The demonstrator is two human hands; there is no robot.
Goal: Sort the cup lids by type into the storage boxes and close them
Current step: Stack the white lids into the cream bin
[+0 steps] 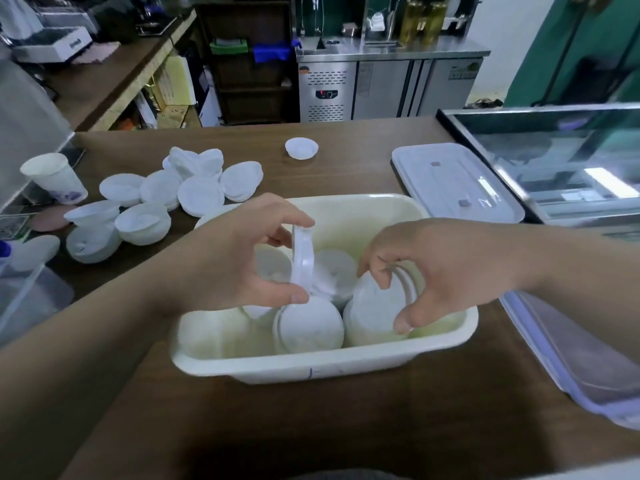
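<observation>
Head view: both hands are over the cream box (346, 362), the left hand (235, 261) pinching a small stack of lids (302, 254) on edge between thumb and fingers. The right hand (440, 268) grips a stack (374, 313) lying in the box (perhaps a different type). More lids (180, 192) lie left of the hands, a box cover (453, 181) beyond the right.
</observation>
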